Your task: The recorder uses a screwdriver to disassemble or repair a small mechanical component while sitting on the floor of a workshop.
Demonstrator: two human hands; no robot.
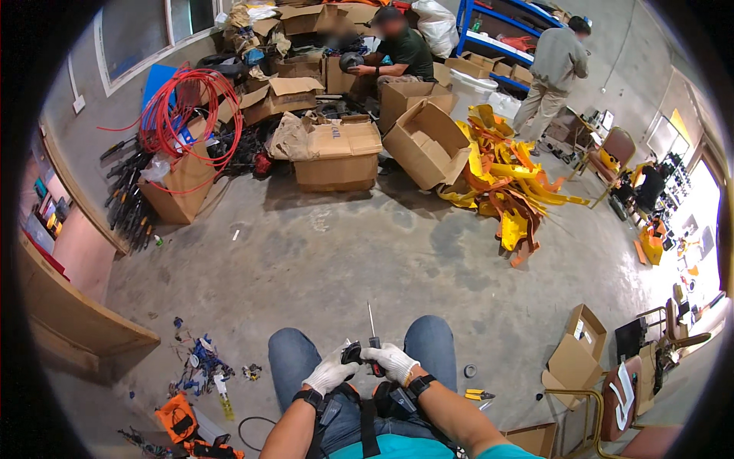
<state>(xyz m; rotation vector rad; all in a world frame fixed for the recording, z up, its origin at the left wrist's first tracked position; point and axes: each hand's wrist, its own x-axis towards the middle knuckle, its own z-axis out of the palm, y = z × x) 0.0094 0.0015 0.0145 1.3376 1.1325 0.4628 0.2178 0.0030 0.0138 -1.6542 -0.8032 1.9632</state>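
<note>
White knitted gloves cover both my hands, which are close together over my lap between my knees. My left hand (332, 372) grips a small black part (351, 353) with a rounded end; its exact kind is hard to make out. In my right hand (393, 361) is a screwdriver (372, 327), its thin shaft pointing up and away from me. Its red and black handle is partly hidden by the fingers. The handle is right beside the black part, and I cannot tell whether they touch.
Yellow-handled pliers (479, 395) and a tape roll (470, 371) lie at my right. Small loose parts (200, 362) and an orange casing (177, 418) are on the left. Ahead are cardboard boxes (336, 170), yellow plastic pieces (514, 229), a crouching person (401, 53) and a standing person (554, 61).
</note>
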